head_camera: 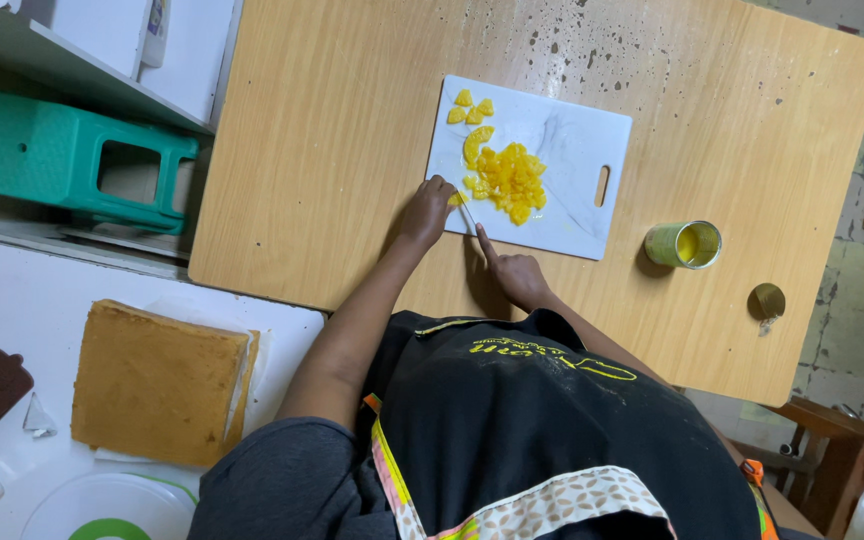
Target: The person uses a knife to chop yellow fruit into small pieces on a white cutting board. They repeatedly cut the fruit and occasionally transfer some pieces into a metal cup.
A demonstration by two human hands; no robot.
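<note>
While most of the yellow fruit [510, 181] already lies diced in a heap near the middle of the white cutting board [577, 150], a few larger slices [472, 108] wait uncut at the board's far left corner, with one curved piece just beside the heap. Judging by that, well past halfway, with only a handful of pieces left to chop. Left hand [426, 210] at the board's near left edge, fingers curled down and seemingly pinching a small bit of fruit against the board, though too small to tell for certain. Right hand [514, 272] just off the board's near edge, forefinger stretched along a thin knife [465, 217], other fingers folded around the handle; blade tip close to the left hand. Open tin can [685, 244] with yellow liquid inside to the right on the wooden table [332, 150], its cut lid [768, 300] lying nearby. Slab of sponge cake [157, 385] untouched on the white counter at left.
</note>
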